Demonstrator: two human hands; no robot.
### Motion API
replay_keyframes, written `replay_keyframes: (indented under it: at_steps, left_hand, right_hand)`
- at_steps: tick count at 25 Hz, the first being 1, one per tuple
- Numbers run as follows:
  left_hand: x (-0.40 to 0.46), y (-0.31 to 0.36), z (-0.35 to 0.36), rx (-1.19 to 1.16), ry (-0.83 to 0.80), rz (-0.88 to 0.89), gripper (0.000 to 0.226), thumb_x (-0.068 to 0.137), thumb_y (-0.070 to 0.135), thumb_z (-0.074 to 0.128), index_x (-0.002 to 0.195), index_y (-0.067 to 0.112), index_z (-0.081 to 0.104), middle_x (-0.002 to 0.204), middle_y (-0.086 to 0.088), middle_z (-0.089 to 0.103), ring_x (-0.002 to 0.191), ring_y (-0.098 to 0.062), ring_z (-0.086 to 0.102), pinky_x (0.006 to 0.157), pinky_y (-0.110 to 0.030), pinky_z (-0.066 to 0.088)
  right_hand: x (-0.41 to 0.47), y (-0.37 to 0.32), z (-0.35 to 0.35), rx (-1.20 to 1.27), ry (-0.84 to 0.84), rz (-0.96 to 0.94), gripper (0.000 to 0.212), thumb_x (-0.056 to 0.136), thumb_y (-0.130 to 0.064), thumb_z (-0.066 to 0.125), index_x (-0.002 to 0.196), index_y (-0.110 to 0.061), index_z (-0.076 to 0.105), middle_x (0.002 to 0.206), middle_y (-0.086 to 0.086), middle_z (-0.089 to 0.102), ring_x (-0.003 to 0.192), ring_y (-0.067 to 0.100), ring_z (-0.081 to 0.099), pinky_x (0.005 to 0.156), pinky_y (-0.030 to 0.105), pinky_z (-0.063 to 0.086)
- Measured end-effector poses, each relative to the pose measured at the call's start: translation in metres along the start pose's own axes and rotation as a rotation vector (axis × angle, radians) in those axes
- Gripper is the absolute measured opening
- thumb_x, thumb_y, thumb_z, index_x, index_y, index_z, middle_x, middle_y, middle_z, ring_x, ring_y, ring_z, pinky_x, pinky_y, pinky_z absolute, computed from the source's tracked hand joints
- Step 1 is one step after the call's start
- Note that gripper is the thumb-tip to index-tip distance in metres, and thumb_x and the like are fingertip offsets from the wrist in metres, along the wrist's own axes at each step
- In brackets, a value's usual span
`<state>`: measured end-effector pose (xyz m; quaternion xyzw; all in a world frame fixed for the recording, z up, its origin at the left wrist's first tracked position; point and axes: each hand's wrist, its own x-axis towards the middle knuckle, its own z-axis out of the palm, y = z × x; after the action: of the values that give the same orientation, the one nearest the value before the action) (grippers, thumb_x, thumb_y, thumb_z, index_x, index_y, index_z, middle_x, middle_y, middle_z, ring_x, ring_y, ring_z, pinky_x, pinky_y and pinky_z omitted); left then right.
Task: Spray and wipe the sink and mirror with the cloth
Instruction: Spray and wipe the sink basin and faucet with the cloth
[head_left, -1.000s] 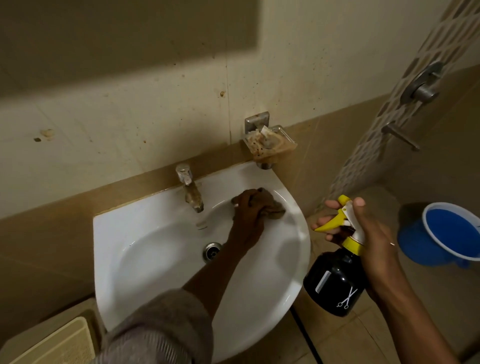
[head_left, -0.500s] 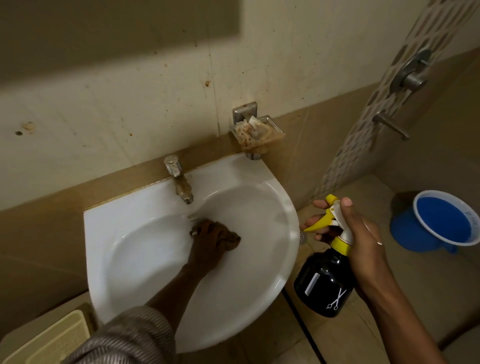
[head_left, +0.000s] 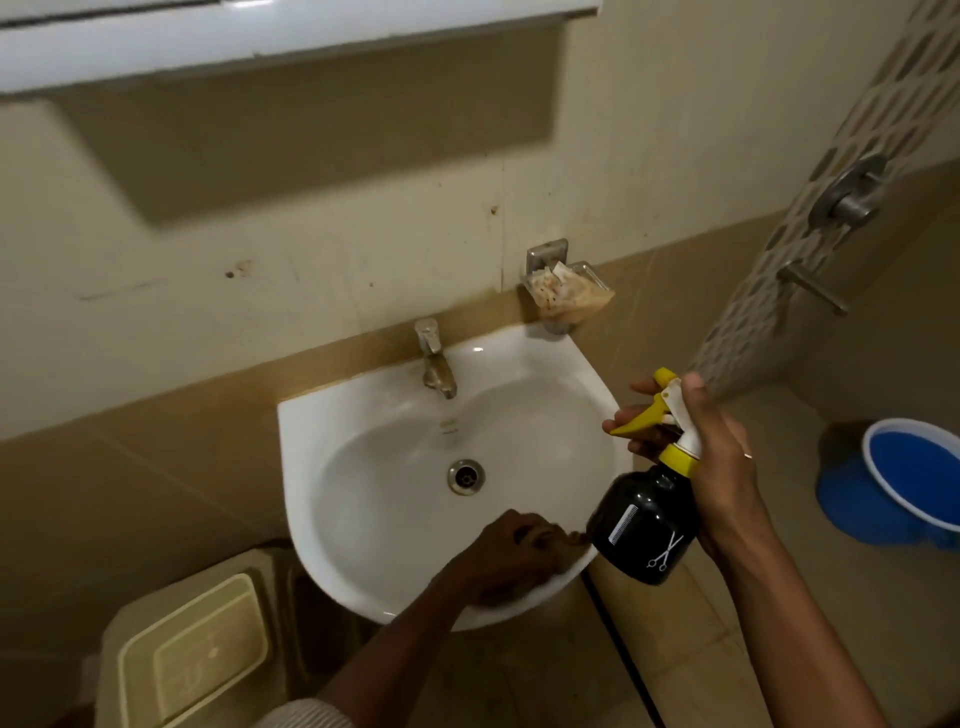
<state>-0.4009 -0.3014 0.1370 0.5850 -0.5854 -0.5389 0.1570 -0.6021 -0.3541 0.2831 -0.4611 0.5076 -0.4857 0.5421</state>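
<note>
White glazed sink, left hand pressing brown cloth on rim

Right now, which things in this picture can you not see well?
Head view:
- Cloth: mostly hidden under the left hand.
- Mirror: only a white ledge shows, cut by the top edge.
- Blue bucket: cut by the right edge.
- Spray bottle nozzle: behind the right hand's fingers.

sink 1 | tap 1 | spray bottle 1 | bucket 1

Blue plastic bucket on floor at right; stained wall-mounted soap dish; beige lidded plastic bin lower left.
</note>
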Motion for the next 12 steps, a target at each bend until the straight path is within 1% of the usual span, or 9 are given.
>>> replay_keyframes:
  at_steps: [1,2,4,5,7,9,10,11,12]
  left_hand:
    - [-0.015,-0.003,-0.006,0.034,-0.015,-0.011,0.060,0.063,0.052,0.066,0.112,0.018,0.066,0.109,0.005,0.055,0.091,0.003,0.052,0.080,-0.012,0.042]
    - [-0.034,-0.009,-0.012,0.082,-0.004,0.015,0.060,0.062,0.053,0.066,0.113,0.022,0.065,0.112,0.006,0.053,0.097,-0.004,0.053,0.085,-0.017,0.044]
    - [-0.063,-0.025,-0.019,0.251,0.017,0.148,0.048,0.066,0.050,0.063,0.107,0.025,0.068,0.112,0.006,0.053,0.101,-0.012,0.055,0.093,-0.032,0.048]
    - [-0.077,-0.031,-0.024,0.392,0.015,0.206,0.041,0.068,0.049,0.060,0.104,0.030,0.068,0.113,0.008,0.051,0.101,-0.015,0.054,0.091,-0.035,0.047]
    - [-0.098,-0.045,-0.034,0.640,0.006,0.248,0.041,0.072,0.048,0.052,0.110,0.037,0.063,0.119,0.010,0.046,0.106,-0.021,0.046,0.079,-0.036,0.049]
    - [-0.118,-0.049,-0.044,0.867,0.035,0.306,0.037,0.081,0.044,0.045,0.114,0.036,0.058,0.128,0.003,0.042,0.116,-0.029,0.042,0.075,-0.040,0.051]
    - [-0.129,-0.051,-0.050,0.933,0.063,0.281,0.032,0.087,0.041,0.046,0.115,0.033,0.057,0.132,0.000,0.041,0.120,-0.032,0.042,0.081,-0.044,0.051]
    - [-0.137,-0.055,-0.055,0.944,0.075,0.184,0.029,0.090,0.037,0.050,0.117,0.030,0.057,0.135,-0.002,0.040,0.122,-0.032,0.043,0.087,-0.045,0.049]
    - [-0.147,-0.063,-0.065,0.935,0.105,0.077,0.031,0.091,0.036,0.054,0.121,0.029,0.056,0.139,-0.003,0.039,0.120,-0.033,0.045,0.088,-0.043,0.046]
  right_hand:
    - [-0.004,-0.006,0.003,0.003,0.003,-0.008,0.058,0.110,-0.040,0.038,0.099,0.002,0.076,0.111,-0.001,0.079,0.087,0.014,0.079,0.076,0.031,0.055]
    - [-0.009,-0.013,0.008,0.003,0.002,-0.020,0.058,0.108,-0.043,0.039,0.093,-0.002,0.077,0.113,0.000,0.079,0.087,0.015,0.079,0.077,0.033,0.054]
    - [-0.019,-0.029,0.017,0.018,0.010,-0.044,0.054,0.098,-0.054,0.046,0.092,-0.010,0.078,0.115,0.002,0.079,0.086,0.018,0.080,0.076,0.033,0.054]
    - [-0.024,-0.037,0.023,0.039,0.019,-0.058,0.052,0.093,-0.059,0.050,0.096,-0.014,0.077,0.116,0.008,0.079,0.086,0.021,0.080,0.075,0.032,0.055]
    - [-0.036,-0.051,0.035,0.068,0.017,-0.078,0.058,0.087,-0.069,0.060,0.104,-0.017,0.077,0.115,0.021,0.077,0.088,0.028,0.079,0.073,0.031,0.056]
    - [-0.050,-0.065,0.048,0.068,0.021,-0.107,0.071,0.072,-0.082,0.069,0.099,-0.018,0.082,0.111,0.022,0.076,0.092,0.031,0.078,0.078,0.035,0.057]
    - [-0.059,-0.073,0.057,0.058,0.031,-0.129,0.075,0.063,-0.086,0.071,0.094,-0.019,0.084,0.108,0.021,0.077,0.093,0.031,0.078,0.081,0.038,0.057]
    - [-0.069,-0.080,0.066,0.054,0.040,-0.157,0.077,0.059,-0.088,0.071,0.093,-0.021,0.085,0.106,0.019,0.078,0.094,0.031,0.078,0.084,0.040,0.056]
    - [-0.081,-0.086,0.079,0.051,0.054,-0.175,0.078,0.060,-0.088,0.070,0.095,-0.020,0.084,0.102,0.018,0.079,0.094,0.031,0.079,0.084,0.041,0.056]
